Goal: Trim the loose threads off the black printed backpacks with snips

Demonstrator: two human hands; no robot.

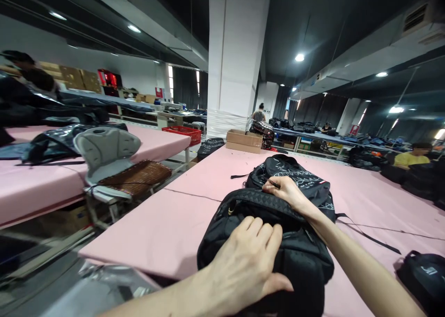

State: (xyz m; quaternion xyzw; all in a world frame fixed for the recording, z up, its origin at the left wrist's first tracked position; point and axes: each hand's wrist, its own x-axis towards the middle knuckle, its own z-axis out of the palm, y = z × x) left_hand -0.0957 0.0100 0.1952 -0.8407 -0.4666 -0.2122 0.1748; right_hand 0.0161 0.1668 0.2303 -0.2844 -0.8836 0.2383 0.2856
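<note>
A black backpack point(299, 266) lies on the pink-covered table right in front of me, its zipped opening gaping near the top. My left hand point(248, 252) has its fingers hooked over the lip of that opening, fingertips hidden inside, with the thumb outside on the front panel. At the top edge, my right hand point(283, 192) is closed on the backpack's fabric, with a small dark bit showing at its fingertips. A gold-coloured zipper pull point(230, 210) hangs at the opening's left end. Just behind lies another black backpack point(292, 168) with white scribble print.
The pink table point(156, 238) stretches ahead to a cardboard box point(244, 141) beside a white pillar point(236, 62). A black bag point(424, 280) lies at right. Left, a grey chair point(107, 150) stands against another pink table. Other people work farther off.
</note>
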